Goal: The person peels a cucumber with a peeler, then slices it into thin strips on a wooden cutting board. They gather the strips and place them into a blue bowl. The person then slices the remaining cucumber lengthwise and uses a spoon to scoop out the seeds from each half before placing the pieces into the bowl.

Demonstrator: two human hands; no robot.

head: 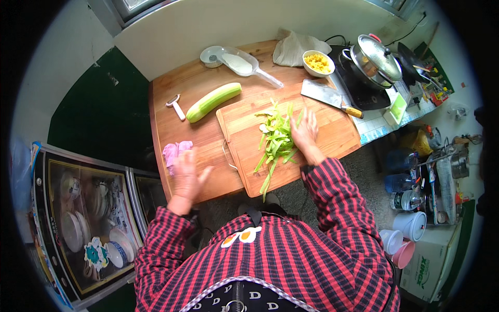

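A heap of pale green peel strips (pixel 277 136) lies on the wooden cutting board (pixel 241 121), and some strips hang past its near edge. My right hand (pixel 306 130) rests against the heap's right side with fingers extended. Over the left of the wooden table (pixel 212 175), my left hand (pixel 188 175) is slightly blurred, thumb spread and holding nothing. It partly covers a pink cloth (pixel 171 153). A peeled, light green squash-like vegetable (pixel 213 102) lies beyond the board's left corner. Left of it is a white peeler (pixel 176 107).
A cleaver (pixel 321 93) lies across the board's far right. Behind are a bowl of yellow pieces (pixel 319 63), a scoop of white powder (pixel 238 64) and a beige cloth (pixel 298 46). A lidded pot (pixel 374 62) stands on the cooktop at right. A glass-fronted cabinet (pixel 89 226) flanks the left.
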